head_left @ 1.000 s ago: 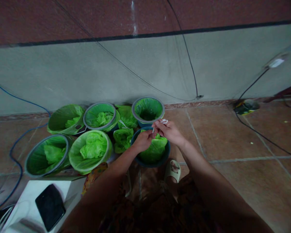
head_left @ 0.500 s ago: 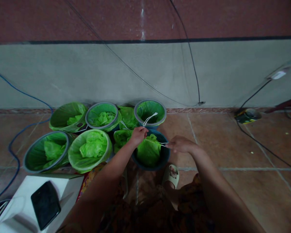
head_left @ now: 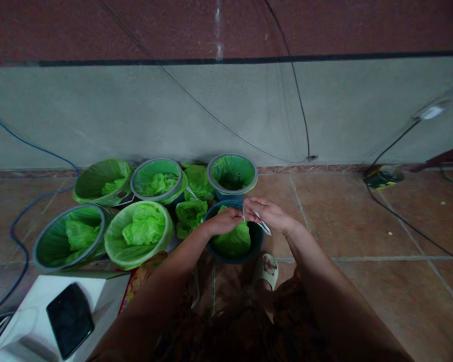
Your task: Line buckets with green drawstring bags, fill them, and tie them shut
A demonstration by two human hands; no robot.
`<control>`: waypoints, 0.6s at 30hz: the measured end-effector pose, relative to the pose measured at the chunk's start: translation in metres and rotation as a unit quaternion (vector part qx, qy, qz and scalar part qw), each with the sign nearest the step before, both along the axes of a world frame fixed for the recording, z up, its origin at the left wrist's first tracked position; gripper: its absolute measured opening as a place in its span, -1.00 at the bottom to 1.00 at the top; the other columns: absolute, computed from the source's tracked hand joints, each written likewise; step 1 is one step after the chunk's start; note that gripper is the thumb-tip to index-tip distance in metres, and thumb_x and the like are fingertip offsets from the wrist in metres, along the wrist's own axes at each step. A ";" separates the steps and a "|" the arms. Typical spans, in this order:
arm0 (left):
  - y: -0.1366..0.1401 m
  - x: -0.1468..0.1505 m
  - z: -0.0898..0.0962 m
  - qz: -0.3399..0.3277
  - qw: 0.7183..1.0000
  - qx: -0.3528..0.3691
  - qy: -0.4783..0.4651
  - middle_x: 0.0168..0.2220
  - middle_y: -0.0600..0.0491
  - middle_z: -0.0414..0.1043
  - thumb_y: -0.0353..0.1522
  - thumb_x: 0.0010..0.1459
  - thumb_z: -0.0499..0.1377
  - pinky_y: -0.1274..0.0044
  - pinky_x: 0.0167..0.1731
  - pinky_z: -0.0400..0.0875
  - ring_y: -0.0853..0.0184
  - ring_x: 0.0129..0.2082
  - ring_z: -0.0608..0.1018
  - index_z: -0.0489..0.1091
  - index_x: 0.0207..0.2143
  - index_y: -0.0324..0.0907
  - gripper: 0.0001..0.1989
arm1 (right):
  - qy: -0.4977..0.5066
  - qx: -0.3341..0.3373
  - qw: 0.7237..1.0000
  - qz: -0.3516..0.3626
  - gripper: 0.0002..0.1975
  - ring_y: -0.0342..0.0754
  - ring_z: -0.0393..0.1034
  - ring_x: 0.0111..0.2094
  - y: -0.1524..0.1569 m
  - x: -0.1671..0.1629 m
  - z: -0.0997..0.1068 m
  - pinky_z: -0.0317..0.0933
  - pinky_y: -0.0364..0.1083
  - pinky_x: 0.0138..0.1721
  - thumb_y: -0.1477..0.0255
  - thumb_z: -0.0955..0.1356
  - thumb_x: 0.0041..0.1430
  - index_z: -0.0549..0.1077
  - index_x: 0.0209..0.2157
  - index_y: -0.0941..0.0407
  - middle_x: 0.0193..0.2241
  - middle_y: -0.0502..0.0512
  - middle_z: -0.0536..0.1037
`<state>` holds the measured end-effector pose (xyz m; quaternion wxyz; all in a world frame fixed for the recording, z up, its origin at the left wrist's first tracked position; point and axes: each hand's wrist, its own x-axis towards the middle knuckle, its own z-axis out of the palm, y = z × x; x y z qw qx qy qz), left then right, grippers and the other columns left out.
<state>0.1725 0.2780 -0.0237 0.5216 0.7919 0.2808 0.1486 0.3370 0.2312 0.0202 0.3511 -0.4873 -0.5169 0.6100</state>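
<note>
Both hands meet over a dark blue bucket [head_left: 256, 249] that stands in front of my feet. Inside it sits a green plastic bag [head_left: 234, 242], gathered up in the middle. A white drawstring [head_left: 265, 226] runs between the hands, its loop hanging below my right fingers. My left hand [head_left: 227, 220] is closed in a pinch on the string near the bag's top. Close beside it, my right hand [head_left: 268, 212] also pinches the string, palm side partly hidden. Just behind is another bucket [head_left: 232, 192] with a grey rim and a green liner.
On the left stand several bag-lined buckets, including a pale green one [head_left: 111, 246]. A black phone [head_left: 71, 319] lies on a white box [head_left: 30, 296]. A blue cable [head_left: 17, 229] crosses the floor at left. A yellow-black container [head_left: 383, 177] lies by the wall at right.
My hands have come together from either side of the bag. The string loop that stood up by my left hand now hangs beside my right hand.
</note>
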 end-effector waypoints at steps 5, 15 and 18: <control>0.001 0.001 -0.001 0.001 0.999 -0.017 0.032 -0.45 0.09 0.51 -0.30 0.18 0.08 0.53 -0.26 0.36 0.34 -0.38 0.50 0.56 -0.32 -0.20 -0.73 | -0.019 0.025 0.997 -0.076 -0.49 -0.23 0.18 -0.59 0.002 0.001 -0.007 0.04 -0.19 -0.58 -0.08 0.30 0.10 0.40 -0.42 0.14 -0.59 -0.06 0.36; 0.014 -0.004 -0.006 0.169 0.982 -0.052 0.061 -0.64 0.11 0.37 -0.28 0.20 -0.01 0.59 -0.48 0.25 0.42 -0.56 0.38 0.51 -0.53 -0.25 -0.60 | -0.205 -0.002 0.979 0.000 -0.69 -0.24 0.11 -0.63 -0.004 0.005 -0.036 -0.03 -0.21 -0.60 0.17 0.43 -0.06 0.43 -0.52 0.14 -0.69 -0.13 0.29; 0.016 -0.007 -0.007 0.187 0.979 -0.076 0.042 -0.58 0.10 0.45 -0.30 0.13 0.07 0.59 -0.47 0.29 0.41 -0.54 0.42 0.56 -0.43 -0.27 -0.70 | -0.204 0.004 0.978 0.044 -0.66 -0.24 0.11 -0.62 -0.006 0.008 -0.035 -0.02 -0.21 -0.58 0.17 0.36 0.03 0.39 -0.61 0.14 -0.70 -0.10 0.30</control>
